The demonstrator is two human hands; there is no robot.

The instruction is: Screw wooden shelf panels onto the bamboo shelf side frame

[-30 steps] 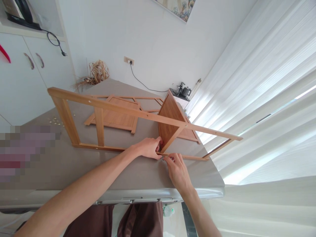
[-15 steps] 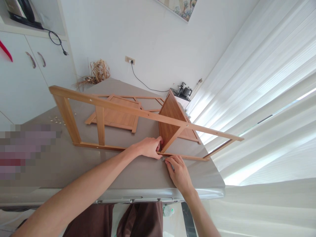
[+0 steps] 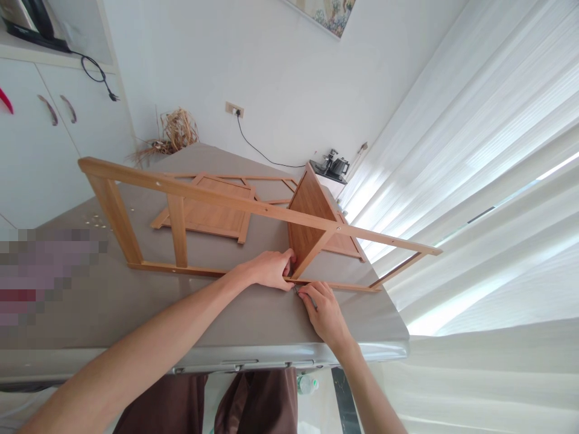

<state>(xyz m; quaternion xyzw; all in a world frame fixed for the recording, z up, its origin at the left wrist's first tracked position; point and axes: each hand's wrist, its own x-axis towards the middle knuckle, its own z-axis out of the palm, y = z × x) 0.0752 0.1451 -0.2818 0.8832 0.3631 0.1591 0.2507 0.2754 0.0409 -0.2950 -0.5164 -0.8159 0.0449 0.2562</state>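
Fingers of the left hand [image 3: 271, 269] close around the lower rail [image 3: 199, 271] of a wooden frame [image 3: 266, 209] standing on edge on the grey surface [image 3: 253, 316], beside an upright panel [image 3: 312, 202]. Just rightward, the right hand [image 3: 326, 310] pinches a thin metal piece [image 3: 296, 290] between its fingertips.

At the near rail of the upright wooden frame [image 3: 226, 198], some fingertips of the left hand [image 3: 271, 269] are hidden. Just beside that rail, the small metal piece [image 3: 296, 290] at the fingertips of the right hand [image 3: 326, 310] is too small to identify. Behind the frame, its bars partly cover a flat wooden panel [image 3: 212, 208]. Left of the frame, scattered bits [image 3: 97, 222] are too tiny to name and a pixelated patch [image 3: 45, 271] is unreadable. Beyond the frame, the picture's edges crop a kettle [image 3: 34, 21], a red object [image 3: 5, 101] and a wall print [image 3: 328, 15].
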